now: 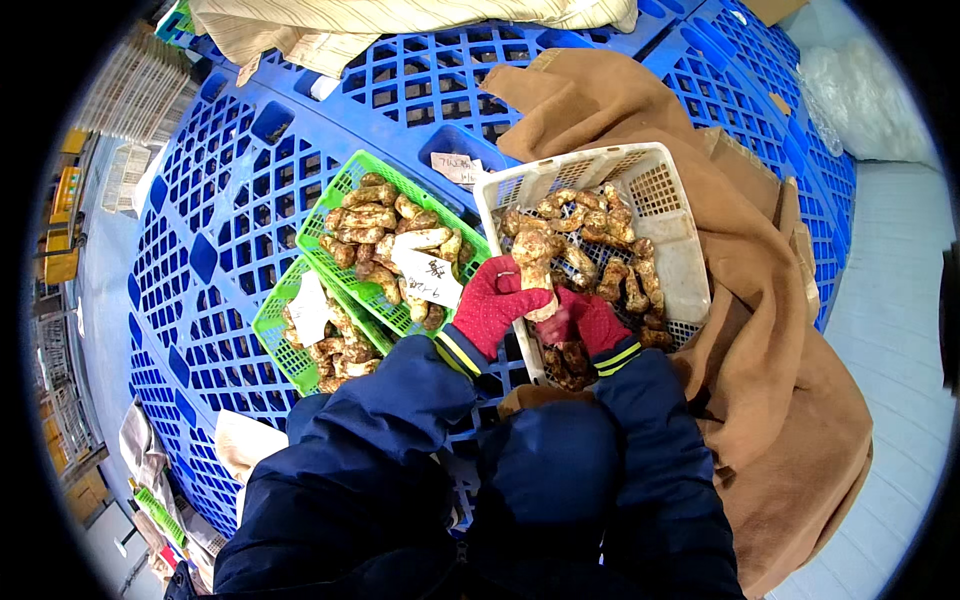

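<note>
My left hand (495, 302), in a red glove, grips a large brown-and-cream mushroom (536, 262) with a thick stem, held upright above the near left part of a white plastic basket (665, 205). Close by the stem's lower end is my right hand (590, 322), also red-gloved; its fingers are blurred, and whether they hold anything is hidden. Several similar mushrooms (640, 275) lie in the white basket. To the left, a green basket (345, 185) is filled with mushrooms and a white paper slip (428, 275) rests on them. A second green basket (275, 335) with mushrooms sits nearer me.
The baskets stand on blue plastic pallets (225, 255). Brown cloth (770, 330) drapes along the right side, and striped cloth (300, 30) lies at the far edge. Beyond the white basket's left corner is a paper label (455, 167). Clear plastic wrap (865, 100) is at far right.
</note>
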Demonstrator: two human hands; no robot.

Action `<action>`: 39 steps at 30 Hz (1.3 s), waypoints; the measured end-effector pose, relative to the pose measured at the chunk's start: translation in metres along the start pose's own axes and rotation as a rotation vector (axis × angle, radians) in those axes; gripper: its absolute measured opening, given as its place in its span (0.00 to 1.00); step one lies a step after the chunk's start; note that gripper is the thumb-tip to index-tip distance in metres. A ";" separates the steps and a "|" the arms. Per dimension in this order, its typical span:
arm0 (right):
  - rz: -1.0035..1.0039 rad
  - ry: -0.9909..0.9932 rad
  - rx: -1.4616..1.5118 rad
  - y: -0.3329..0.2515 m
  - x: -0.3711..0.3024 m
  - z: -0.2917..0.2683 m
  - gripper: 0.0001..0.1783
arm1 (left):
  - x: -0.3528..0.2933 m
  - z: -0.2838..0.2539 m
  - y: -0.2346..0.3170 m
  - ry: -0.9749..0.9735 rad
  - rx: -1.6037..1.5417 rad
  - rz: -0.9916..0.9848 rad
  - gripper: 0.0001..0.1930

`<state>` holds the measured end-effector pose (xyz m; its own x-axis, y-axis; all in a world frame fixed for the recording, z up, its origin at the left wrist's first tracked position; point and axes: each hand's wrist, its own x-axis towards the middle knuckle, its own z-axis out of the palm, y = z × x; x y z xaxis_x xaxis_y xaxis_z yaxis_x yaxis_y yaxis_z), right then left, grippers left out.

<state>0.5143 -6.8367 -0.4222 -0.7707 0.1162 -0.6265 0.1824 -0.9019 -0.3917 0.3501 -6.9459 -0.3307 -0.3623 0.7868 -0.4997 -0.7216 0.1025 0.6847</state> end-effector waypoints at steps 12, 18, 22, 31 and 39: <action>-0.809 0.997 -1.022 -0.052 -0.005 -0.052 0.18 | 0.001 -0.036 -0.035 0.130 0.429 -0.027 0.11; -0.868 0.912 -1.837 -0.090 0.041 -0.054 0.24 | -0.002 -0.037 -0.035 0.047 0.393 -0.157 0.18; -0.831 0.957 -1.989 -0.101 0.064 -0.074 0.18 | -0.003 -0.022 -0.026 -0.036 0.263 -0.125 0.25; -0.465 0.750 -1.494 -0.099 0.015 -0.044 0.30 | 0.002 -0.015 -0.021 0.013 0.044 -0.208 0.23; -0.369 -0.245 -0.045 -0.076 -0.047 0.092 0.19 | -0.050 0.002 0.072 -0.038 -0.087 -0.113 0.26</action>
<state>0.4811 -6.8119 -0.3011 -0.9102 0.3198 -0.2631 -0.1097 -0.7989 -0.5914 0.3175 -6.9762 -0.2554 -0.2550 0.7958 -0.5492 -0.8053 0.1397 0.5762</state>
